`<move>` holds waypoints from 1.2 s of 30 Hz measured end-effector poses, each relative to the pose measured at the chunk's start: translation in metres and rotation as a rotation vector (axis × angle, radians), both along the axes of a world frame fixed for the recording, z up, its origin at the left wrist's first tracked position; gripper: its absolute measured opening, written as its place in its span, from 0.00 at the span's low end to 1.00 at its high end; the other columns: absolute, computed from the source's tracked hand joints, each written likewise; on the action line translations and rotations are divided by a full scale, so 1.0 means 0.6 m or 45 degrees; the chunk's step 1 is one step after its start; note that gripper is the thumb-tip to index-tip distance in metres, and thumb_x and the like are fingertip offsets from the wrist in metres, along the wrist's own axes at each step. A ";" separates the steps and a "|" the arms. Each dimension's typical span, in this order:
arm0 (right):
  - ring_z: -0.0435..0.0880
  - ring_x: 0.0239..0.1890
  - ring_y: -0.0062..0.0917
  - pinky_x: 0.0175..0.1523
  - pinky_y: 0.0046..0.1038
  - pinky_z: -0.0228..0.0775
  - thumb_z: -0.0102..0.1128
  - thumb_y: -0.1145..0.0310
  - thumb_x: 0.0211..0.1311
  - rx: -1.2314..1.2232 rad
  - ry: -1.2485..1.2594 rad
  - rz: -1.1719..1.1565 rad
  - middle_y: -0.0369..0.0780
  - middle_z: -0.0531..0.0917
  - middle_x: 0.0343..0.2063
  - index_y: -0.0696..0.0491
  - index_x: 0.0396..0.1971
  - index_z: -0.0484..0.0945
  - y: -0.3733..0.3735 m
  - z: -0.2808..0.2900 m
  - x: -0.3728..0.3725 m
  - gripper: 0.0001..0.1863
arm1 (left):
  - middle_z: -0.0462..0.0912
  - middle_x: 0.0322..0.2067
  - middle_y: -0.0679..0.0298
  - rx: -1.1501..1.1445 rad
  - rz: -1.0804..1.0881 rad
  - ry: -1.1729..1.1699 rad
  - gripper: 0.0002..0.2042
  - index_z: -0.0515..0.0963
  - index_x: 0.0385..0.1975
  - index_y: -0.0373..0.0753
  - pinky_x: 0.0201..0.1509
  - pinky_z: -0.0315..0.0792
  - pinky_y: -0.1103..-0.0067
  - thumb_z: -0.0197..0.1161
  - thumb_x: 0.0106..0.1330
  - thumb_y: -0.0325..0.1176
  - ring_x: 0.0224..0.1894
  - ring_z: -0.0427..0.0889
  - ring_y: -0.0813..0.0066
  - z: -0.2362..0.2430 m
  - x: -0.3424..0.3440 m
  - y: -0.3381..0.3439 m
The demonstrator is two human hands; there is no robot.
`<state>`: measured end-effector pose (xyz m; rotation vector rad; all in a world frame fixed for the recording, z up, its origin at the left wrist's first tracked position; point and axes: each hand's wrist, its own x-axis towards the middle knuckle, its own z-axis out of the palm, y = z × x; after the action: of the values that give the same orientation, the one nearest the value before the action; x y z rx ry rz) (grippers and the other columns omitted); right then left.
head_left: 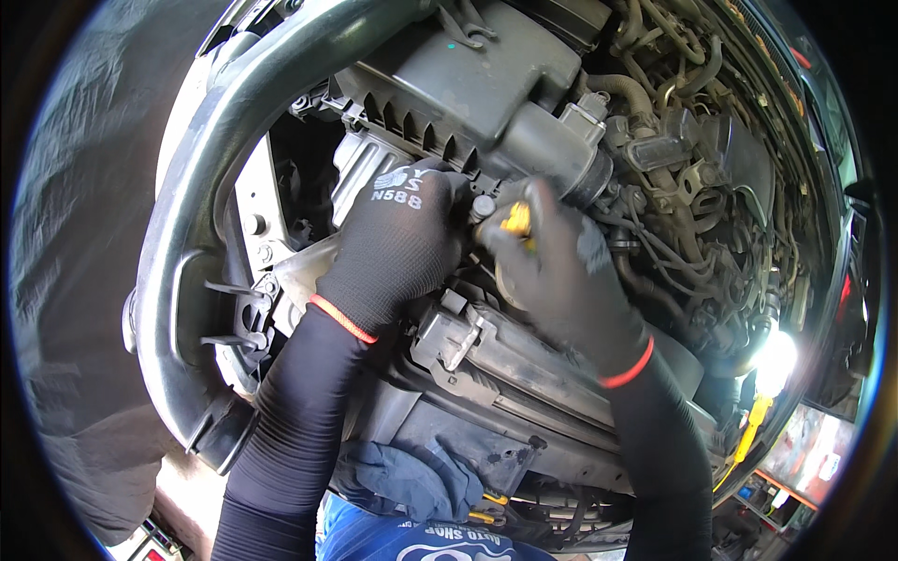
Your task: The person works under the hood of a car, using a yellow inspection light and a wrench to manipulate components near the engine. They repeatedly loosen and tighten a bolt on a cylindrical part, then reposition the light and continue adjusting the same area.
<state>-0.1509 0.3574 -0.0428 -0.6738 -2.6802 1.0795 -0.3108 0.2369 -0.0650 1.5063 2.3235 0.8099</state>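
Note:
Both my hands wear black knit gloves with red cuffs and work in a car's engine bay. My left hand (402, 229) is curled closed by the lower edge of a black air filter housing (477, 65); its fingertips are hidden, so what they grip does not show. Beside it, my right hand (571, 280) is closed around a yellow-handled tool (517, 220), slightly smeared by motion. The tool's working end is hidden. Between the hands sits a small round metal piece (483, 208).
A large black curved duct (192, 187) arches along the left. Hoses and wiring (673, 243) crowd the right side. A lit work lamp (774, 360) with a yellow handle hangs at right. Near my body lie a dark blue cloth (407, 477) and a yellow-handled tool (488, 510).

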 end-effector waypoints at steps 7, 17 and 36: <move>0.82 0.49 0.37 0.58 0.42 0.71 0.72 0.60 0.64 0.530 0.184 0.535 0.43 0.82 0.41 0.53 0.50 0.78 -0.033 0.012 0.025 0.20 | 0.86 0.48 0.51 -0.045 -0.054 -0.036 0.14 0.86 0.46 0.35 0.57 0.80 0.65 0.70 0.59 0.23 0.51 0.87 0.51 -0.007 -0.008 0.000; 0.86 0.43 0.35 0.54 0.36 0.77 0.63 0.67 0.72 -0.387 0.149 -0.052 0.46 0.83 0.40 0.57 0.47 0.76 0.072 -0.021 0.003 0.11 | 0.86 0.46 0.51 0.037 -0.082 -0.065 0.14 0.86 0.45 0.37 0.56 0.80 0.62 0.69 0.59 0.28 0.50 0.86 0.50 -0.001 -0.010 0.005; 0.88 0.43 0.36 0.51 0.38 0.78 0.74 0.69 0.58 0.391 0.345 0.465 0.40 0.87 0.35 0.51 0.39 0.84 -0.002 0.029 0.010 0.11 | 0.85 0.52 0.52 0.088 -0.023 -0.039 0.17 0.86 0.49 0.36 0.60 0.79 0.66 0.75 0.58 0.27 0.54 0.86 0.51 -0.007 -0.006 0.000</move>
<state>-0.1451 0.3562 -0.0255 0.0181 -2.6952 0.7334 -0.3144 0.2367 -0.0689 1.5295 2.2783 0.9112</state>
